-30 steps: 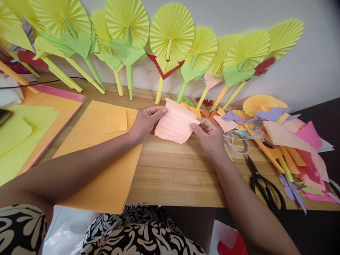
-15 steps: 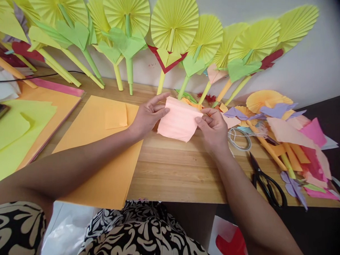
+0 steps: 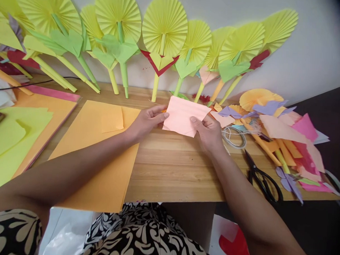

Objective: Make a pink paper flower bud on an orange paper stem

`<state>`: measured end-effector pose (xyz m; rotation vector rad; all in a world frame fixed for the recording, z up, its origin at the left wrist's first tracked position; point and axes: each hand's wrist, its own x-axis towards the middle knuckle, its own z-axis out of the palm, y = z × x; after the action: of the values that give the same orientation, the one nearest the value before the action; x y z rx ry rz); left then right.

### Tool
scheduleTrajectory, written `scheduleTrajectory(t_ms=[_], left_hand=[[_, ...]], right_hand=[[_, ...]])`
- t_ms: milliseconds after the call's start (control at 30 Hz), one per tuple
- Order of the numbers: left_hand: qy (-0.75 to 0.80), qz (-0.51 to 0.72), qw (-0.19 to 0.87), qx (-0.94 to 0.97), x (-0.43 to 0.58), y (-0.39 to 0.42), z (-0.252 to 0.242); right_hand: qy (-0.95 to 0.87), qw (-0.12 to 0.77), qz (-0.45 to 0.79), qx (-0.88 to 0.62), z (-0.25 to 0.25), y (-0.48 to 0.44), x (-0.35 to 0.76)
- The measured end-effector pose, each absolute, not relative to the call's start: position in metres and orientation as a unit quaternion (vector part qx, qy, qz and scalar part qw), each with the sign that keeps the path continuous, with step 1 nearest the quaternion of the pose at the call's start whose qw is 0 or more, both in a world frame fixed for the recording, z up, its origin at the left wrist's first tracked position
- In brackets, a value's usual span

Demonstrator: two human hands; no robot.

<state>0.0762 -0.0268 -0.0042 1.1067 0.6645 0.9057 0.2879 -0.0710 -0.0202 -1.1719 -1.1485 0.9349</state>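
A small pale pink sheet of paper (image 3: pixel 184 115) is held up over the wooden table, roughly square with a slightly ragged lower edge. My left hand (image 3: pixel 149 121) pinches its left side between thumb and fingers. At the right, my right hand (image 3: pixel 209 130) grips the lower corner, thumb on the front and fingers behind the paper. Left of the hands lies a stack of orange paper (image 3: pixel 99 158) with a small orange square (image 3: pixel 113 120) on top. Black-handled scissors (image 3: pixel 261 177) lie to the right, near a roll of tape (image 3: pixel 235 138).
Several yellow pleated paper fans (image 3: pixel 165 25) on rolled paper sticks lean against the wall behind. Coloured paper scraps (image 3: pixel 292 135) heap up on the right. Yellow sheets (image 3: pixel 21 133) lie at far left. The table's front edge (image 3: pixel 173 201) runs near my lap.
The pink paper has been turned a little and now lies more sideways in my hands. My right thumb has moved further onto its front. The whole view has shifted slightly.
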Motion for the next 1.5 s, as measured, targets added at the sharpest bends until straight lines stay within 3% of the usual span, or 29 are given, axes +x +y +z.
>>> scheduleTrajectory(t_ms=[233, 733, 1133, 1500], left_hand=[[0.36, 0.323, 0.675, 0.557, 0.0737, -0.0295, -0.0015], [0.368, 0.266, 0.621, 0.639, 0.0733, -0.0306, -0.0025], [0.322, 0.318, 0.709, 0.541, 0.0751, -0.0282, -0.006], [0.341, 0.269, 0.687, 0.583, 0.0771, -0.0302, -0.003]], right_hand=[[-0.499, 0.603, 0.371, -0.499, -0.0219, -0.0689, 0.294], [-0.496, 0.587, 0.353, -0.534, -0.0207, -0.069, 0.2965], [-0.528, 0.547, 0.336, -0.556, -0.024, -0.0695, 0.2924], [-0.531, 0.545, 0.326, -0.561, -0.0202, -0.0707, 0.2912]])
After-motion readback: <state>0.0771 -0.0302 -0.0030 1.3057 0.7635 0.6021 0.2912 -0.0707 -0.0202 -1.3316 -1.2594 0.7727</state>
